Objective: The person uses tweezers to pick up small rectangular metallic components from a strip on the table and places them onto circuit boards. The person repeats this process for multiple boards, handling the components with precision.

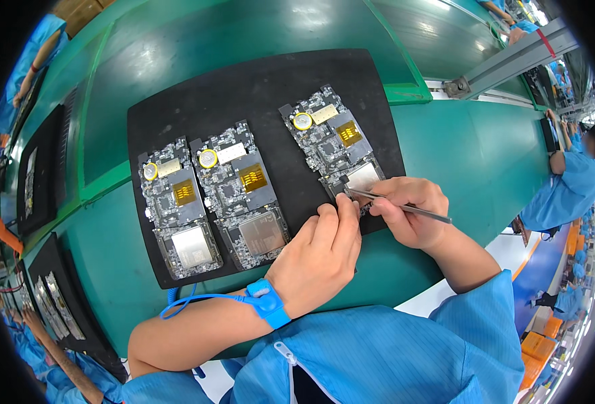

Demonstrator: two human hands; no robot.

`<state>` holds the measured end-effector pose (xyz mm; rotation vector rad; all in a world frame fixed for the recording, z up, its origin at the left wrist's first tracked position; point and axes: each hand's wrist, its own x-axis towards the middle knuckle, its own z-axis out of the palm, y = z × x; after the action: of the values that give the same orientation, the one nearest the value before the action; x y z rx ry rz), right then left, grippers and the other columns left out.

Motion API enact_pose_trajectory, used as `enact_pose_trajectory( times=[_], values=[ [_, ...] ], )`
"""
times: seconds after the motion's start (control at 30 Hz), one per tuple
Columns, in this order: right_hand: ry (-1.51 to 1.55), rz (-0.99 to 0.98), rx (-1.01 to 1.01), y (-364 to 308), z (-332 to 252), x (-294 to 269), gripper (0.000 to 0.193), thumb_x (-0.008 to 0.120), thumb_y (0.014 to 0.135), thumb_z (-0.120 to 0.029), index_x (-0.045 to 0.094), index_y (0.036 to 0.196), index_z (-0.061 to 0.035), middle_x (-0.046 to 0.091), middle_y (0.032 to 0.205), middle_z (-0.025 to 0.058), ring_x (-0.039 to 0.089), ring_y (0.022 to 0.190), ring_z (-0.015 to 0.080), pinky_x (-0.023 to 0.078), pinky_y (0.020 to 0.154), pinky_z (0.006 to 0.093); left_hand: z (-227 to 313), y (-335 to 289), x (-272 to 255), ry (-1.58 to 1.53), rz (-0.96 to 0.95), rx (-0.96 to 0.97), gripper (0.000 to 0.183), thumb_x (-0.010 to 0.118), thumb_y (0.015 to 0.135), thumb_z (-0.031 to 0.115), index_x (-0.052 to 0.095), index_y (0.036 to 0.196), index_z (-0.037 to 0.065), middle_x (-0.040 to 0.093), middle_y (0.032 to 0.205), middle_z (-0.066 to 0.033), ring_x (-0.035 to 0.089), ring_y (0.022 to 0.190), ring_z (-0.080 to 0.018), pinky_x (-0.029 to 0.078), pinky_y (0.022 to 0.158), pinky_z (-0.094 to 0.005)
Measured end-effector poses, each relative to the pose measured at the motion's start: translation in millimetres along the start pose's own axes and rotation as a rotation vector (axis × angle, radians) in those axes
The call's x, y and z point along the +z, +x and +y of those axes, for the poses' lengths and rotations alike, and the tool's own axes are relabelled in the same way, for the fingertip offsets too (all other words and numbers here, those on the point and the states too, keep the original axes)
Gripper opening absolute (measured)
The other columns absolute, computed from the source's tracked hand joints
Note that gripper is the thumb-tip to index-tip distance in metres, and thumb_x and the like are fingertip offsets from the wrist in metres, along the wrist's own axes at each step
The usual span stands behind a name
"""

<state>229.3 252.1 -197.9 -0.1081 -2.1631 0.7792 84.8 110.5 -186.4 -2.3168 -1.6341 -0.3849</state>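
Three long circuit boards lie on a black mat [263, 87]. My right hand [415, 209] is closed around slim metal tweezers [415, 211], whose tips point left to the lower part of the right circuit board [327, 145]. My left hand [321, 252] has its fingers bent together at the lower left edge of that board, gripping it there; the thumb is largely hidden. A blue wrist strap [267, 303] with a coiled cord is around my left wrist. The middle circuit board [233, 175] and the left circuit board [176, 182] lie beside each other, untouched.
The mat rests on a green bench [459, 148]. A metal post [513, 57] slants over its far right. More black mats with boards [58, 306] are at the left. Co-workers in blue sleeves sit at both sides, one person [567, 182] at the right.
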Motion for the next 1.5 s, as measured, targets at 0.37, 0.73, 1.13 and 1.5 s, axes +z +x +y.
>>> enact_pose_trajectory(
  times=[0.37,0.73,1.13,1.5],
  values=[
    [0.377,0.225,0.356,-9.0,-17.8,-6.8,0.013,0.054,0.093,-0.003,0.042,0.096,0.0010,0.063,0.091,0.0182,0.062,0.065,0.0113,0.052,0.057,0.0227,-4.0,2.2,-6.5,-0.282,-0.006,-0.107,0.045,0.061,0.069,0.010,0.058,0.110,-0.009,0.054,0.118,-0.0238,0.055,0.097,-0.0285,0.051,0.075,-0.0331],
    [0.485,0.110,0.706,-54.2,-79.8,14.7,0.014,0.058,0.092,-0.008,0.047,0.093,0.0001,0.062,0.077,0.0090,0.060,0.062,0.0077,0.049,0.054,0.0211,26.2,-70.9,-48.0,-0.292,-0.226,0.058,0.036,0.064,0.077,0.010,0.060,0.105,-0.012,0.058,0.108,-0.0222,0.056,0.102,-0.0316,0.051,0.082,-0.0347],
    [0.470,0.001,0.956,-33.0,-89.5,36.2,0.018,0.062,0.091,-0.013,0.051,0.090,0.0005,0.063,0.074,0.0076,0.061,0.060,0.0073,0.048,0.051,0.0186,36.2,-82.9,-49.5,-0.232,-0.199,-0.029,0.035,0.065,0.078,0.011,0.061,0.104,-0.012,0.059,0.107,-0.0257,0.058,0.100,-0.0324,0.055,0.075,-0.0324],
    [0.562,0.035,0.964,-29.6,-88.6,40.0,0.017,0.061,0.091,-0.011,0.049,0.091,0.0000,0.063,0.074,0.0081,0.060,0.057,0.0075,0.048,0.050,0.0185,31.2,-83.5,-50.6,-0.231,-0.218,-0.027,0.035,0.063,0.078,0.013,0.062,0.103,-0.012,0.060,0.103,-0.0239,0.057,0.098,-0.0314,0.055,0.075,-0.0324]
  ],
)
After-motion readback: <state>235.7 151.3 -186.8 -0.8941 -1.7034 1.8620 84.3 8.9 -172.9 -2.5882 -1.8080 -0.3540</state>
